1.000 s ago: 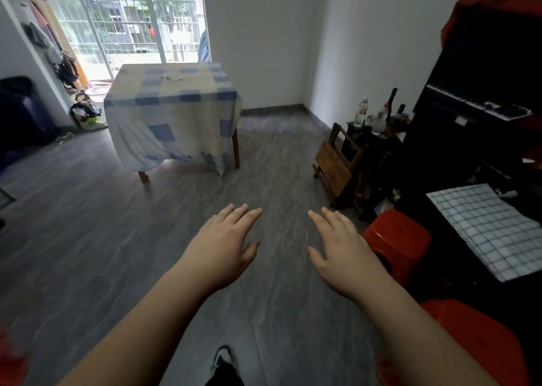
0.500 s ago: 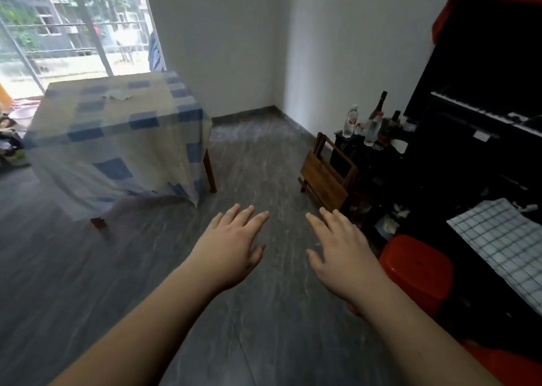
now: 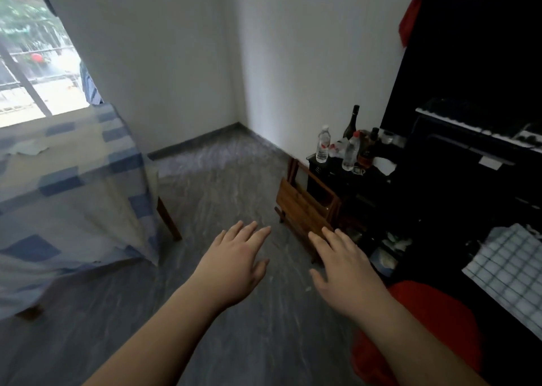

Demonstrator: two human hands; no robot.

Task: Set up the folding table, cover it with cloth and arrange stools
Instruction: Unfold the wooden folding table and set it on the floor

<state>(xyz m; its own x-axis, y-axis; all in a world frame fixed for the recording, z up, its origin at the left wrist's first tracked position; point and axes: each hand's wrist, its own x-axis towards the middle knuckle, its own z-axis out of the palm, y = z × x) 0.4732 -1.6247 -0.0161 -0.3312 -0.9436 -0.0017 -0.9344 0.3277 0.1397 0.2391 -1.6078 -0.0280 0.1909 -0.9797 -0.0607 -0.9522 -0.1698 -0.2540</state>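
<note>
1. Tablecloth [image 3: 73,180]: thin woven cloth, matt, cream w/ blue checks, soft folds at the hanging corner.
2. Worktop leg [image 3: 168,221]: brown wood, smooth, slight sheen.
3. Floor [image 3: 223,186]: grey, streaked like stone or wood grain, smooth, low sheen.
4. Folded rack [image 3: 305,206]: brown wood, satin finish.
5. 2 clear bottles [image 3: 322,145]: see-through plastic, glossy; dark bottle [image 3: 352,124] looks like glass, shiny.
6. Stool [image 3: 434,321]: red plastic, smooth, semi-gloss.
7. Piano [image 3: 469,71]: black, glossy; red cloth [image 3: 410,19] on top, matt.
8. Grid cloth [image 3: 510,268]: white w/ dark lines, matt fabric.
9. Walls [image 3: 308,48]: white paint, matt.
</note>
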